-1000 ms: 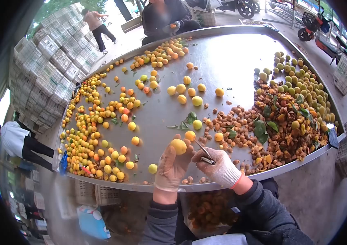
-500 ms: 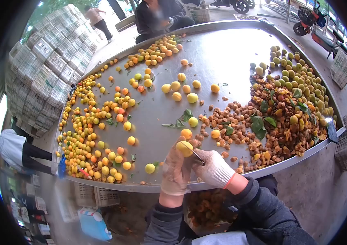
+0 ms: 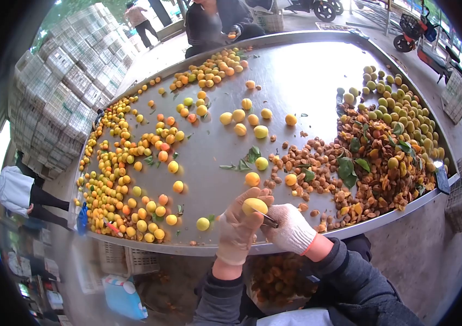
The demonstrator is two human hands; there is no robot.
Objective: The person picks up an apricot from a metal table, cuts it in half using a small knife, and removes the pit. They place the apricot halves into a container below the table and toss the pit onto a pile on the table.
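My left hand (image 3: 235,227), in a thin stained glove, is closed around a yellow apricot (image 3: 255,206) above the near edge of a metal table (image 3: 209,174). In my right hand (image 3: 291,227), gloved in white knit with a red cuff edge, is a small knife (image 3: 268,219). Its blade meets the side of the apricot nearest that hand; how deep it goes is hidden. Just beyond my hands lie an orange apricot (image 3: 252,179) and a green-yellow one (image 3: 261,163).
Whole apricots (image 3: 117,179) cover the table's left side. Brown pits (image 3: 307,163) and a heap of split flesh (image 3: 375,168) lie right, beside greener fruit (image 3: 404,108). Below the table edge is a container of apricot pieces (image 3: 280,277). Another person (image 3: 209,27) sits opposite; crates (image 3: 68,81) are stacked left.
The apricot has turned in my left hand, with the knife still against it. The view has shifted slightly. Opposite, the person's hand now shows an orange piece; the distant walker has moved right.
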